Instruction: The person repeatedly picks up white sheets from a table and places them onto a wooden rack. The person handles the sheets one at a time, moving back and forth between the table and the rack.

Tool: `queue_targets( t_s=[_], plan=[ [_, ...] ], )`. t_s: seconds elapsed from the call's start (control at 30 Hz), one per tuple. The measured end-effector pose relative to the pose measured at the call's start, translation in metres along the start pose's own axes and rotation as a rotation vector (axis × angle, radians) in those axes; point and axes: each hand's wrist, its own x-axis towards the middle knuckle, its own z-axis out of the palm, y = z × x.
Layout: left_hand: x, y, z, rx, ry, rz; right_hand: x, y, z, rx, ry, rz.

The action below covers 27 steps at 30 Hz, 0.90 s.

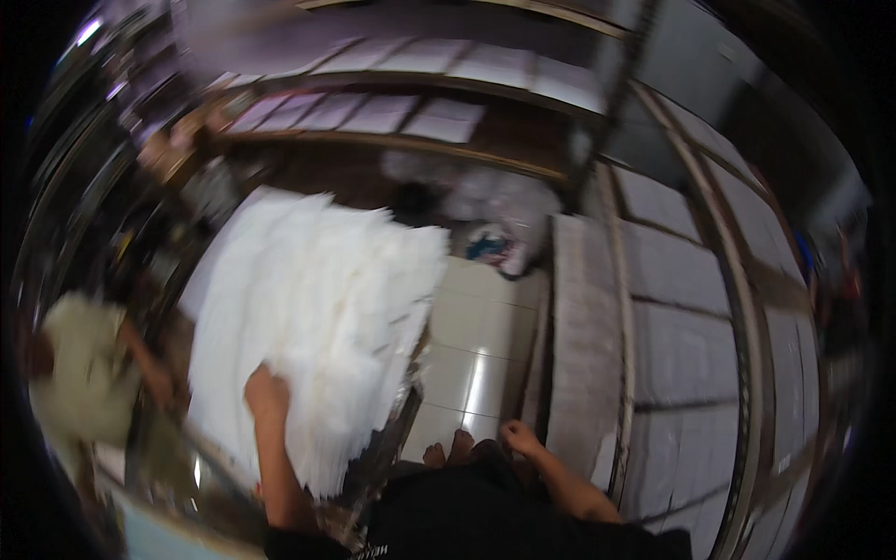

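Note:
A large, spread-out pile of thin white sheets (317, 271) covers the surface in front of me and to the left, with ragged, overlapping edges. I cannot tell whether they are paper or cloth. Over the near part of this pile is my left hand (268, 387), its fingers closed and blurred. What it holds, if anything, is lost against the white. My right hand (520, 437) hangs above the tiled floor beside the right-hand rack, fingers curled and nothing visible in them.
A rack (621, 308) with flat white stacks on its shelves runs along my right. More stacks lie on the far shelves (392, 142). Clear plastic bags (504, 201) sit beyond the tiled floor (476, 355). A person in a pale shirt (89, 364) is at the left.

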Motion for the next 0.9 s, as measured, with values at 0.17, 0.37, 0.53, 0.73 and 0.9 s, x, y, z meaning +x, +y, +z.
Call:
queue_targets(
  t_s=[0.17,0.37,0.53,0.73,0.9],
  plan=[
    [-0.008,0.015,-0.021,-0.096,0.070,0.085,0.016,-0.098,0.009,0.079,0.047,-0.266],
    [-0.050,0.088,-0.060,-0.475,0.066,0.317,-0.050,-0.304,-0.015,0.164,-0.242,-0.697],
    [-0.086,0.139,-0.061,-0.732,-0.058,0.459,-0.079,-0.387,-0.017,0.012,-0.369,-0.991],
    [-0.101,0.162,-0.066,-0.784,-0.100,0.588,-0.080,-0.413,-0.038,-0.314,-0.362,-0.918],
    [-0.117,0.181,-0.085,-1.020,-0.088,0.556,-0.061,-0.425,-0.065,-0.409,-0.378,-0.888]
  ],
)
